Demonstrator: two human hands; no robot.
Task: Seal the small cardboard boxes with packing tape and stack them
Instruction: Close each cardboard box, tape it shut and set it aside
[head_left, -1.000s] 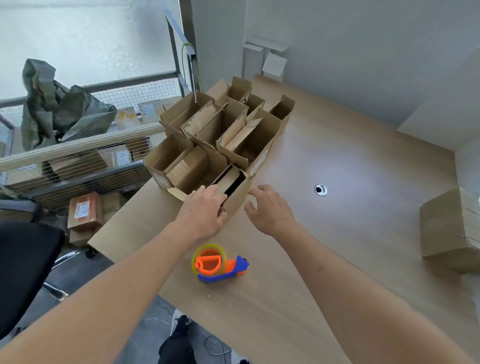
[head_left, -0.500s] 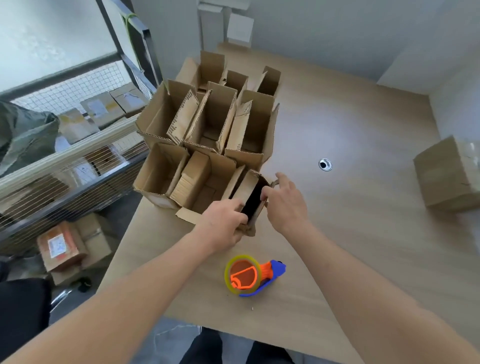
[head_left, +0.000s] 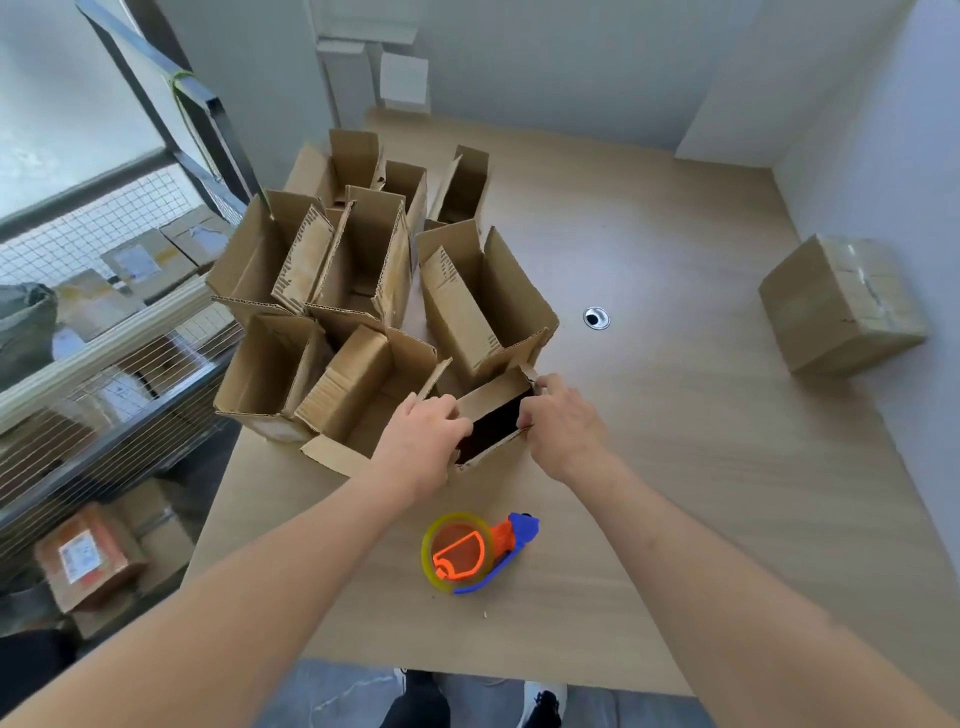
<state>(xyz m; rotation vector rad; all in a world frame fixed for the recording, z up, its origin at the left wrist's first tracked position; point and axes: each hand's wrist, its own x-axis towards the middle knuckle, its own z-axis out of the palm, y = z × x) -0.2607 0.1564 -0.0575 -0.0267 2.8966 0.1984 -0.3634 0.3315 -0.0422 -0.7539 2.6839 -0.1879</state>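
A small open cardboard box (head_left: 488, 410) with a dark inside stands nearest to me, at the front of a cluster of several open boxes (head_left: 363, 270) on the left of the wooden table (head_left: 675, 467). My left hand (head_left: 423, 441) grips the box's left side and my right hand (head_left: 563, 421) grips its right side, fingers curled over the rim. An orange and blue tape dispenser (head_left: 475, 553) with a yellowish roll lies on the table just in front of my hands. A sealed box (head_left: 841, 304) sits at the far right.
A cable hole (head_left: 596, 317) marks the table's middle. Left of the table runs a metal railing (head_left: 104, 353) with wire mesh, with parcels (head_left: 88, 556) on the floor behind and below it. White walls close the back and right. My shoes (head_left: 540, 701) show below the table edge.
Both hands have closed in on the nearest small box, from reaching toward it to gripping its two sides. The view has shifted and tilted further down over the table.
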